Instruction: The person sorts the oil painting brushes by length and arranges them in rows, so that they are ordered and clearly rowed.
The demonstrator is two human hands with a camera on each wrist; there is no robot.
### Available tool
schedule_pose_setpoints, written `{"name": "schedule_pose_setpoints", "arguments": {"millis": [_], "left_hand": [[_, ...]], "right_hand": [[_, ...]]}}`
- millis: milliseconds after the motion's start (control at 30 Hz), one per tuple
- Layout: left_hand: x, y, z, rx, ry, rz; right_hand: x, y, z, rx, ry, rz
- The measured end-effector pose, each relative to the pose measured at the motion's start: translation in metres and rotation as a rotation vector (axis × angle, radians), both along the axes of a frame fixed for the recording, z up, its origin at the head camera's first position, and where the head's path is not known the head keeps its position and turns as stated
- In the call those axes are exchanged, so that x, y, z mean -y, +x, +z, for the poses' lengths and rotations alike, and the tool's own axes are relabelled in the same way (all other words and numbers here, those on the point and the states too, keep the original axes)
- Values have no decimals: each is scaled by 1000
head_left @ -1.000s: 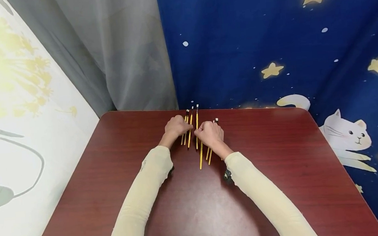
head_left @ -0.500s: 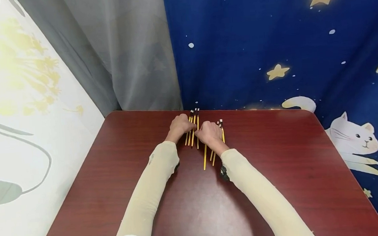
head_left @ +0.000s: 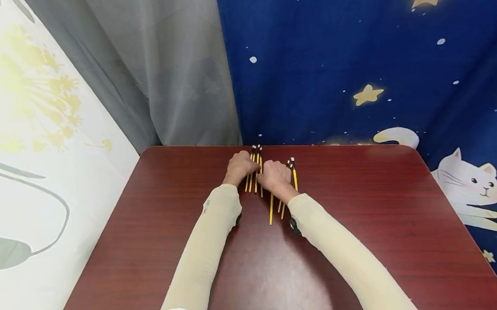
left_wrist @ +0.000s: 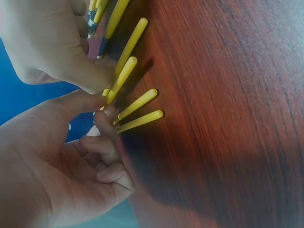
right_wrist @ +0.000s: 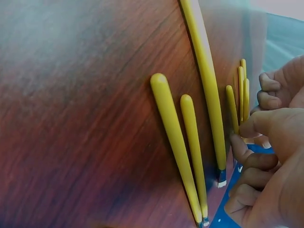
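Several slim yellow paintbrushes with dark ferrules and pale bristle tips lie on the table. My left hand (head_left: pixel 241 167) is over the left group, and in the left wrist view its thumb and index finger pinch a yellow paintbrush (left_wrist: pixel 124 76). Two more brush handles (left_wrist: pixel 140 122) stick out beside those fingers. My right hand (head_left: pixel 275 175) is close beside the left, its thumb and index finger pinching a brush (right_wrist: pixel 231 104) of the same group. Its other fingers are curled. Under and beside the right hand lie separate brushes, among them a longer one (right_wrist: pixel 209 85).
The dark red wooden table (head_left: pixel 367 214) ends just behind the brush tips at its far edge. A blue star-patterned curtain (head_left: pixel 305 97) and a grey curtain (head_left: pixel 186 82) hang behind it. Two shorter brushes (right_wrist: pixel 173 133) lie left of the long one in the right wrist view.
The left group of brushes has been drawn closer together and its bristle ends, staggered before, are now nearly level. Both hands stay close together over them. The head view has shifted slightly.
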State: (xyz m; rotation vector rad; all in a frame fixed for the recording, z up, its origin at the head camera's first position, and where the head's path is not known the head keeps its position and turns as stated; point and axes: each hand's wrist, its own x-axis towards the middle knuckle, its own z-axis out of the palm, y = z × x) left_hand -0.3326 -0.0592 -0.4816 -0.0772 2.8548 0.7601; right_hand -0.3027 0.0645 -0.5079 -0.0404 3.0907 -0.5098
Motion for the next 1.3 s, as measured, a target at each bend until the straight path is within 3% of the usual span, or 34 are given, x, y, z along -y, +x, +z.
{"name": "schedule_pose_setpoints", "arguments": {"millis": [100, 167, 200, 333, 400, 433, 500, 767, 800, 1067, 1300], "left_hand": [[0, -3, 0, 14, 9, -13], [0, -10, -5, 34, 8, -30], [2, -21, -18, 33, 6, -43], [3, -52, -49, 44, -66, -55], [3, -61, -56, 50, -92, -45], [0, -56, -47, 68, -102, -36], [-2, -51, -40, 87, -94, -30], [-7, -31, -22, 62, -118, 2], [-10, -23, -12, 77, -125, 10], [-15, -15, -9, 73, -161, 27], [-8, -11, -8, 46, -149, 37]], "right_hand": [[-1, -1, 1, -13, -5, -4], [-1, -2, 2, -22, -10, -9], [-1, -3, 2, -26, -11, -10], [1, -4, 1, -35, -11, -13], [1, -5, 0, -35, -7, -13], [2, -6, 0, -34, -5, -15], [2, -6, 0, -34, -4, -21], [2, -8, -3, -35, -11, -26], [2, -8, -4, -35, -14, -27], [-2, -5, -4, -28, -36, -25], [-4, -2, -1, -13, -44, 60]]}}
